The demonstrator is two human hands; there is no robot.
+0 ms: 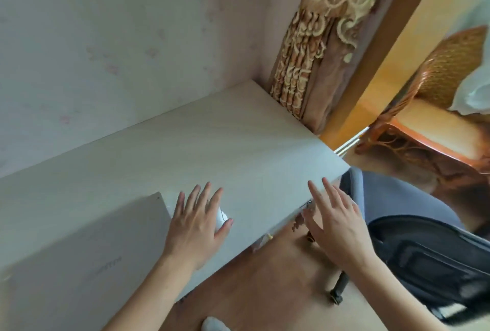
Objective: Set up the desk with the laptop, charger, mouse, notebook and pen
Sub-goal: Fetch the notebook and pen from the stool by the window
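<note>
Soft even daylight, warm glow from the doorway at right, faint shadows on the pale desk, slight overall blur, wide-angle tilt, bent edges

- One head-worn wide-angle view looks steeply down, tilted, close over the counter.
- Wall fills the upper left; floor and chair lie lower right.

Left hand lay flat, fingers spread, over a white mouse on the pale desk, beside a closed laptop; right hand hovered spread at the desk's edge.
</note>
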